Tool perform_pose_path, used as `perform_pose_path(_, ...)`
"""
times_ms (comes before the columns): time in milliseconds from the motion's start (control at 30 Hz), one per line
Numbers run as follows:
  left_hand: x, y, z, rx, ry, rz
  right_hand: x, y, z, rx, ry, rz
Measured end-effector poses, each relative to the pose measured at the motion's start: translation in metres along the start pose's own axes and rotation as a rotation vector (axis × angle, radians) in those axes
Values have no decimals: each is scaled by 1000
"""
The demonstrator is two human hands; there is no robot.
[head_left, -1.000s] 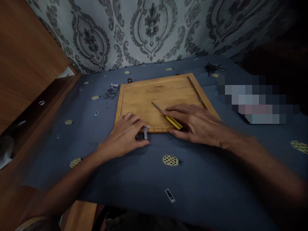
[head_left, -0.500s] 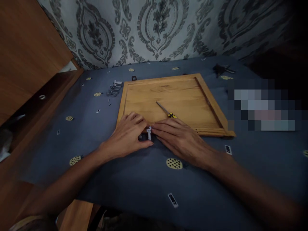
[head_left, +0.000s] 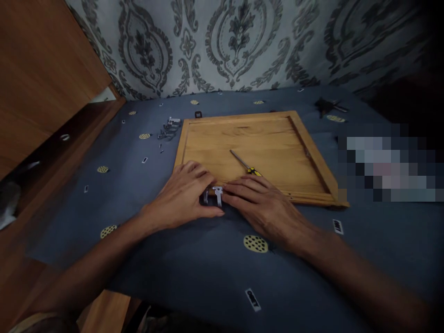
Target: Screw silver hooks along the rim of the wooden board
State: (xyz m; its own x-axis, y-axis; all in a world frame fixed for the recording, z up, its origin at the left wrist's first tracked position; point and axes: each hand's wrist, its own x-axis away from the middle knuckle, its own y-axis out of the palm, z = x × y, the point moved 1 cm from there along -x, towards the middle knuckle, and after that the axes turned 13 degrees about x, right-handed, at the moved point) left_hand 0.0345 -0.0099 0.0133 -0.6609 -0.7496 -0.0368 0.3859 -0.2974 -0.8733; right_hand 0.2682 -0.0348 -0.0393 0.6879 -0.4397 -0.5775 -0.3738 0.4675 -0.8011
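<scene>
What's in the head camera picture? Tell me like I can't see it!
A left hand pinches a small metal bracket at the near edge of a wooden panel, the right hand touching it with flat fingers. A yellow-handled screwdriver lies on the panel, which rests on blue patterned cloth with metal hardware.

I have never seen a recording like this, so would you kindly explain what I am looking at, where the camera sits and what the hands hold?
There is no machine here: a person works with two bare hands, and every picture comes from one camera worn on the head, looking forward and down. The left hand is curled around a small metal fitting at the near edge of a framed wooden panel; the right hand lies flat, its fingertips against the same fitting. A yellow-handled screwdriver lies loose on the panel. Everything rests on a blue patterned cloth, with a heap of small metal parts beside the panel's far left corner.
</scene>
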Motion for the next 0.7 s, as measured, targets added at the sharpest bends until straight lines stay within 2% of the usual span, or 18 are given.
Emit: perform_pose_path(700, 0, 0, 2, -26, -49, -26, -4, -1, -3, 2, 3, 52)
